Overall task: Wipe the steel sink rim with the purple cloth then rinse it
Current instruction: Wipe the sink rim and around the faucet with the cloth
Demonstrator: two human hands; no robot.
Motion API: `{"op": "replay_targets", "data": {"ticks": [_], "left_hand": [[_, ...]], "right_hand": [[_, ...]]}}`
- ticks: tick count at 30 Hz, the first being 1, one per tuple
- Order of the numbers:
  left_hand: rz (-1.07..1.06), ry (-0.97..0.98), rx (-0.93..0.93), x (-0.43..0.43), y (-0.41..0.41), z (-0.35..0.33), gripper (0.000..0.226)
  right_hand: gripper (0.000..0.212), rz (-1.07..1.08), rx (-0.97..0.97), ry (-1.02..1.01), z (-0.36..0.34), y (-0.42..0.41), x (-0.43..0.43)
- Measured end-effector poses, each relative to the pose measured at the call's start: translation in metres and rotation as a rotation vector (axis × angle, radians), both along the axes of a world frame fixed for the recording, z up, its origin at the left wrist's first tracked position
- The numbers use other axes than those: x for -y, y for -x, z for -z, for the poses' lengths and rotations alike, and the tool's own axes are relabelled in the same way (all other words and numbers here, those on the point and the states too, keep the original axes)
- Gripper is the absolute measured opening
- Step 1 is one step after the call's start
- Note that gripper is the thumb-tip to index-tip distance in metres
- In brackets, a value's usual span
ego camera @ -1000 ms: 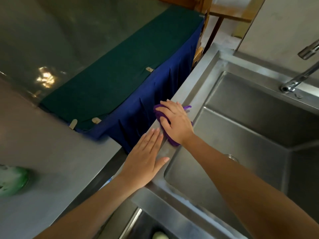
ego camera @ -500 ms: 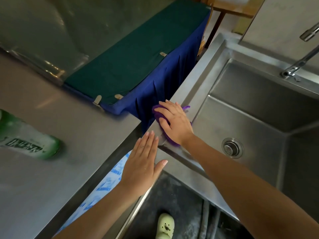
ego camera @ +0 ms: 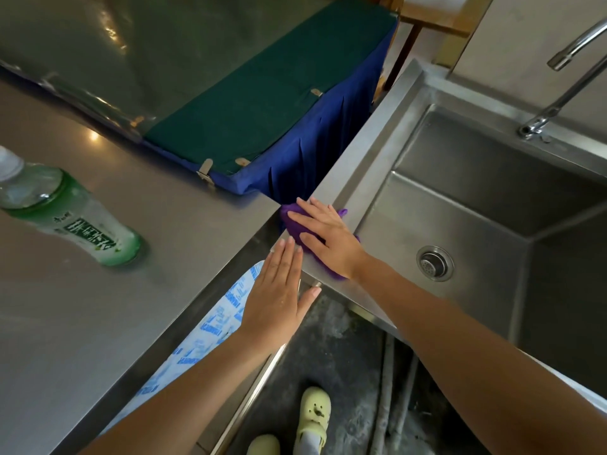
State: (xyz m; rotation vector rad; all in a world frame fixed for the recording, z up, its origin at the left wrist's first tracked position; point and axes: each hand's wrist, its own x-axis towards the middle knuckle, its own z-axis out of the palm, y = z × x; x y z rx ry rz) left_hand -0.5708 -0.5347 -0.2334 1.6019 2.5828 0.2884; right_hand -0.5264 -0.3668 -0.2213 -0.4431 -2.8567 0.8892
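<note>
The right hand [ego camera: 323, 237] lies flat, fingers spread wide, pressed palm-down on the purple cloth [ego camera: 293, 215], which is bunched beneath it at the near left corner of the steel sink rim [ego camera: 353, 152]. Purple shows past the fingertips on the side away from the basin, a small tuft pokes out toward the basin, and another fold peeks from under the wrist. That forearm reaches in from the lower right, crossing over the sink's front edge. The left hand [ego camera: 279, 295] sits just beside the cloth, open and flat with fingers held together, holding nothing; its fingertips come up to the rim's corner, close to the right hand's thumb, and whether they press the steel I cannot tell. Its arm stretches in from the bottom left. There is one cloth and two hands. Inside the rim drops a single deep basin with one round drain [ego camera: 435, 263], well apart from the cloth. One faucet [ego camera: 558, 93] rises from the rim's far side. On the other side of the rim from the basin runs a grey tabletop [ego camera: 98, 307], carrying one green-labelled plastic bottle [ego camera: 65, 213], well away from the sink. Beyond the rim's far left stretch hangs a blue cloth skirt [ego camera: 305, 156] under a green cover [ego camera: 262, 103]. Below the rim's front edge, on the dark floor, two pale green shoes [ego camera: 313, 413] show.
</note>
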Motion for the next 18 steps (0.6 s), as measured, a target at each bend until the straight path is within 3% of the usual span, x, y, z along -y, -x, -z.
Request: {"op": "replay_targets", "data": {"ticks": [9,14,18], "left_hand": [[0.033,-0.039,-0.011,0.006,0.0,0.003,0.075],[0.053,-0.034,-0.004,0.008,0.001,0.003,0.078],[0.069,-0.001,-0.014,0.003,0.001,0.002,0.084]], "right_hand": [[0.048,0.124,0.163,0.097,-0.015,-0.028,0.022],[0.049,0.28,0.282,-0.076,-0.025,-0.042,0.04],[0.044,0.412,0.255,-0.175,-0.024,-0.049,0.05]]}}
